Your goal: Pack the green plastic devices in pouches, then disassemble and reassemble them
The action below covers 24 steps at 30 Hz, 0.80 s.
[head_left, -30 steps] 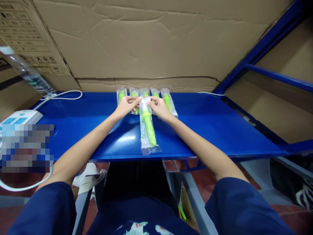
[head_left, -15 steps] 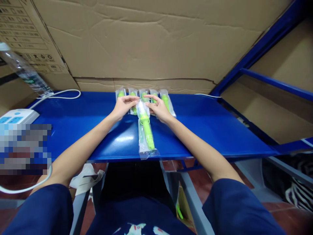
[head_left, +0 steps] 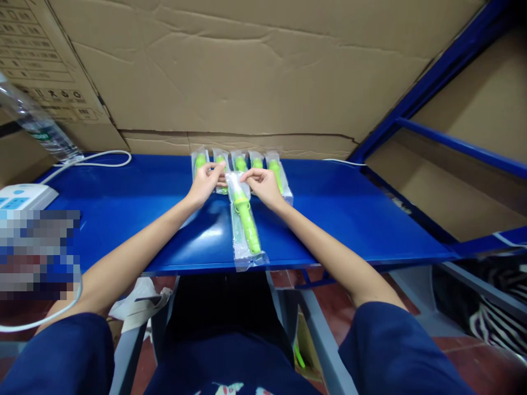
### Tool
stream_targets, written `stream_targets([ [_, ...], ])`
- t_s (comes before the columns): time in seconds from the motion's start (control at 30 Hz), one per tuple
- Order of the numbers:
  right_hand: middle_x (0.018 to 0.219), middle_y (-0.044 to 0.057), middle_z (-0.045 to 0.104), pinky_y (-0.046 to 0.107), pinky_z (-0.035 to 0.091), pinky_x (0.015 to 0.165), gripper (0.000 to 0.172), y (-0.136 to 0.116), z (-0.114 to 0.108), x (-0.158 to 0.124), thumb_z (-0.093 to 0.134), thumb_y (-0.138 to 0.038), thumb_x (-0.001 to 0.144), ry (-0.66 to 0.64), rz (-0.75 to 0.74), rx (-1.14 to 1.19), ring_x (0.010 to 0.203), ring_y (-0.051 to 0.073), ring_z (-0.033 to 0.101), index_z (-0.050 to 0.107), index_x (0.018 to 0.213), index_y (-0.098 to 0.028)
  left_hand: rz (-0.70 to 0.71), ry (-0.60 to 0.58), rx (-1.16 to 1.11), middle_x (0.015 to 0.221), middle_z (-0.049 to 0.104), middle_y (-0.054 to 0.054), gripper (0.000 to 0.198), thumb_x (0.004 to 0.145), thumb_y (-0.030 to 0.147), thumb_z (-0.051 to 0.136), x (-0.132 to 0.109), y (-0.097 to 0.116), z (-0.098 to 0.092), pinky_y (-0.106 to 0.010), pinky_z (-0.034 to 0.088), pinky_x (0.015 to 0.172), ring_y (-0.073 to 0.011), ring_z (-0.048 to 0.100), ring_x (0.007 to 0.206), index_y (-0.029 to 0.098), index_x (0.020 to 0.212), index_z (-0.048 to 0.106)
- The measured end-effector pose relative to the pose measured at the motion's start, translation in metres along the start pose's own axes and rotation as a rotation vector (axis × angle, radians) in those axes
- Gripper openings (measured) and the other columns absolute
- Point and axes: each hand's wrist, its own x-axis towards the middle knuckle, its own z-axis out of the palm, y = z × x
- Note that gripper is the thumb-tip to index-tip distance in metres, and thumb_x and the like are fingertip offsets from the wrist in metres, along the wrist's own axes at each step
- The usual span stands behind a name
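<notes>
A bright green, stick-shaped item with a ribbed collar lies inside a clear plastic bag close to the table's front edge. My right hand pinches the bag's far end between thumb and forefinger. Just left of that end, my left hand is closed, thumb and forefinger together; whatever is between them is too small to make out. Behind both hands, several similar bagged green items stand side by side in a row, partly covered by my fingers.
The blue table backs onto a cardboard wall. At left are a water bottle, a white power strip with its cable, and a blurred-out patch. A blue metal frame rises on the right.
My left thumb and forefinger have moved from the bag's far end up and left. My right fingers have curled into a pinch on it. The whole view has shifted slightly.
</notes>
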Motion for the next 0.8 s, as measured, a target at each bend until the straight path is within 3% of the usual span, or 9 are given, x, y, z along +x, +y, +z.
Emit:
stream_targets([
  [0.1, 0.063, 0.001, 0.065, 0.022, 0.039, 0.054, 0.015, 0.001, 0.001, -0.001, 0.060, -0.029, 0.072, 0.003, -0.059, -0.014, 0.056, 0.010, 0.054, 0.067, 0.065, -0.018, -0.055, -0.082, -0.013, 0.081, 0.075, -0.009, 0.040, 0.082, 0.050, 0.078, -0.002, -0.002, 0.002, -0.027, 0.061, 0.073, -0.0147, 0.071, 0.072, 0.011, 0.088, 0.069],
  [0.2, 0.067, 0.002, 0.067, 0.023, 0.042, 0.058, 0.016, -0.001, 0.001, -0.002, 0.059, -0.028, 0.074, 0.008, -0.095, -0.041, 0.061, 0.012, 0.058, 0.067, 0.065, -0.018, -0.090, -0.106, -0.025, 0.078, 0.076, -0.010, 0.041, 0.072, 0.047, 0.087, -0.002, -0.006, 0.000, -0.027, 0.061, 0.070, -0.0140, 0.069, 0.066, 0.010, 0.085, 0.072],
  [0.33, 0.067, 0.001, 0.064, 0.023, 0.045, 0.057, 0.013, -0.007, -0.001, -0.002, 0.062, -0.027, 0.076, -0.042, -0.070, -0.046, 0.061, 0.011, 0.056, 0.062, 0.066, -0.019, -0.064, -0.073, -0.023, 0.077, 0.075, -0.009, 0.037, 0.074, 0.043, 0.087, 0.000, -0.009, -0.004, -0.026, 0.058, 0.069, -0.0120, 0.067, 0.063, 0.011, 0.085, 0.073],
  [0.4, 0.065, -0.002, 0.060, 0.022, 0.047, 0.054, 0.013, -0.009, -0.003, -0.001, 0.068, -0.033, 0.078, -0.054, -0.004, 0.011, 0.056, 0.011, 0.054, 0.062, 0.077, -0.022, -0.035, -0.057, -0.012, 0.079, 0.075, -0.009, 0.035, 0.075, 0.041, 0.086, 0.001, -0.009, -0.004, -0.026, 0.058, 0.069, -0.0120, 0.067, 0.065, 0.011, 0.086, 0.073],
  [0.53, 0.071, -0.003, 0.062, 0.022, 0.048, 0.045, 0.044, -0.006, -0.007, 0.002, 0.072, -0.061, 0.082, -0.013, 0.170, 0.150, 0.053, 0.012, 0.058, 0.057, 0.108, -0.029, -0.020, -0.057, -0.005, 0.078, 0.076, -0.008, 0.034, 0.073, 0.041, 0.086, -0.001, -0.006, -0.002, -0.024, 0.056, 0.067, -0.0116, 0.066, 0.065, 0.012, 0.084, 0.073],
  [0.6, 0.073, 0.002, 0.067, 0.023, 0.052, 0.045, 0.050, -0.003, -0.009, 0.004, 0.069, -0.069, 0.083, -0.095, 0.245, 0.166, 0.058, 0.014, 0.063, 0.062, 0.105, -0.024, -0.015, -0.058, -0.022, 0.077, 0.076, -0.007, 0.036, 0.070, 0.041, 0.088, -0.003, -0.005, 0.000, -0.023, 0.056, 0.065, -0.0108, 0.065, 0.063, 0.012, 0.083, 0.073],
  [0.7, 0.073, 0.008, 0.071, 0.025, 0.058, 0.052, 0.049, -0.003, -0.010, 0.003, 0.073, -0.065, 0.081, -0.273, 0.305, 0.159, 0.066, 0.017, 0.069, 0.071, 0.090, -0.017, 0.003, -0.043, -0.066, 0.076, 0.075, -0.006, 0.040, 0.065, 0.043, 0.091, -0.005, -0.003, 0.002, -0.023, 0.056, 0.065, -0.0104, 0.064, 0.062, 0.012, 0.082, 0.072],
  [0.8, 0.080, 0.009, 0.074, 0.024, 0.061, 0.057, 0.044, -0.006, -0.009, 0.001, 0.077, -0.059, 0.082, -0.300, 0.309, 0.194, 0.070, 0.016, 0.071, 0.073, 0.087, -0.015, 0.010, -0.015, -0.085, 0.076, 0.075, -0.005, 0.042, 0.065, 0.044, 0.092, -0.005, -0.003, 0.004, -0.022, 0.055, 0.064, -0.0098, 0.064, 0.062, 0.012, 0.083, 0.071],
])
